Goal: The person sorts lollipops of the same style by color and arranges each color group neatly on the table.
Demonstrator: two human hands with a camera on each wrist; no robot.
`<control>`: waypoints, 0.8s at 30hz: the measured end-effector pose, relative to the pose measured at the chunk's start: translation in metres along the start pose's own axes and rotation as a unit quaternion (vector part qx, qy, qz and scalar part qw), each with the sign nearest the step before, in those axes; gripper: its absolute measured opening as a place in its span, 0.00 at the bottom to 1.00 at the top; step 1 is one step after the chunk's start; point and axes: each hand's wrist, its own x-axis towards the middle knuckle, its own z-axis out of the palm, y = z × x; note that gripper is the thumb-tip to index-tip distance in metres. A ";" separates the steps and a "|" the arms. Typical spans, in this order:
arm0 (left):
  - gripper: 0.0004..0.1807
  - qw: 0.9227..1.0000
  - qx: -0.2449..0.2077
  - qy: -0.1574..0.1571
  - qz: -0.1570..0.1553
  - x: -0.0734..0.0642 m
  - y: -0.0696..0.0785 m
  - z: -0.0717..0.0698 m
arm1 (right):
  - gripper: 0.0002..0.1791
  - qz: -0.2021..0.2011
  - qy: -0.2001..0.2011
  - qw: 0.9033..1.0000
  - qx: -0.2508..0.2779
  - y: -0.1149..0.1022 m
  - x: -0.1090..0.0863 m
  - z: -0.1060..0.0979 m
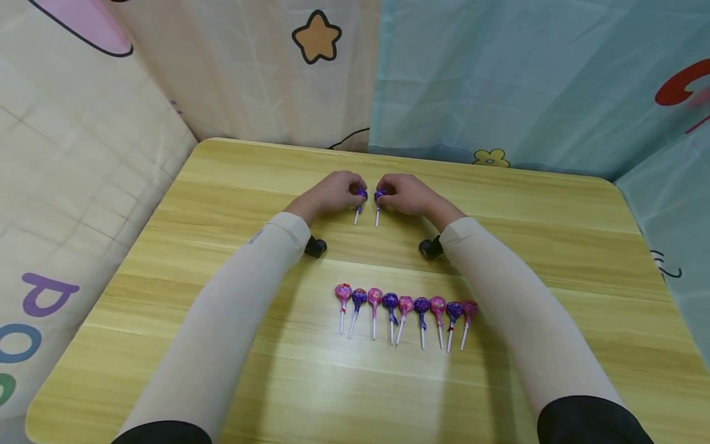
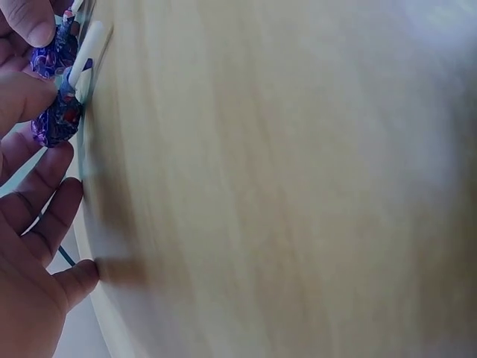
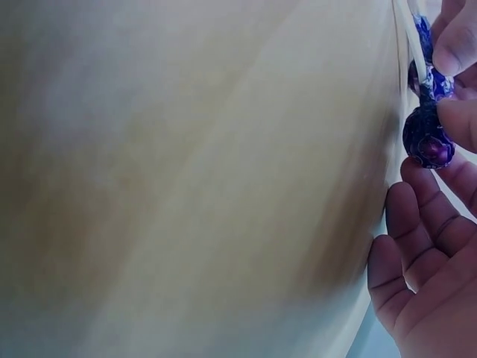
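Observation:
Near the table's far edge, my left hand (image 1: 336, 192) pinches a purple-wrapped lollipop (image 2: 57, 123) by its round head, its white stick pointing back toward me in the head view. Just to the right, my right hand (image 1: 410, 194) pinches a second purple lollipop (image 3: 428, 140) the same way. A small gap separates the two lollipops. Closer to me lies a row of several lollipops, pink and purple by turns, from a pink lollipop (image 1: 343, 291) at the left end to another pink lollipop (image 1: 469, 307) at the right end. Their sticks point toward me.
The wooden table (image 1: 222, 351) has rounded corners. Behind it hangs a printed curtain (image 1: 488, 74), and another printed cloth (image 1: 83, 154) hangs on the left. A thin dark cord (image 1: 349, 137) shows at the table's back edge. Both forearms pass on either side of the lollipop row.

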 end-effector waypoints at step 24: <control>0.18 1.000 0.005 0.003 0.004 -0.001 0.002 0.001 | 0.14 0.020 -0.011 1.000 0.008 0.000 0.001 0.000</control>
